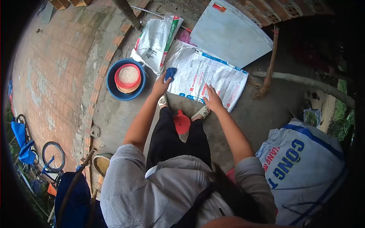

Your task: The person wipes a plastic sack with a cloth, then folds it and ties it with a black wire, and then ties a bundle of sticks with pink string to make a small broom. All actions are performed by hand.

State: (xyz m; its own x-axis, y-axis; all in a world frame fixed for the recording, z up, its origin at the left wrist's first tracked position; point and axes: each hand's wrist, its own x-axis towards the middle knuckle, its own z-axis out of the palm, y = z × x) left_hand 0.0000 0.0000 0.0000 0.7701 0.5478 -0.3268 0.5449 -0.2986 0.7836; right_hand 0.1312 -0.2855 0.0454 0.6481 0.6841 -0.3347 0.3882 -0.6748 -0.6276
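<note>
left hand [164,84] grips a soft blue cloth [170,73] at the left of the white sack [192,66] on the floor [254,116]; right hand [213,98] lies spread at its near edge. sack looks light, slippery; grip corners.

"RICHMADE" on the flat sack [208,76], blue "CÔNG T" on the bulky bag [310,171]

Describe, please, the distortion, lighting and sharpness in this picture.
Head view: fisheye bowing, paving curved, corners black; head view: soft light on the flat sack, deep shade at upper right; head view: large letters on the big sack legible, the flat sack's finest print too small.
</note>
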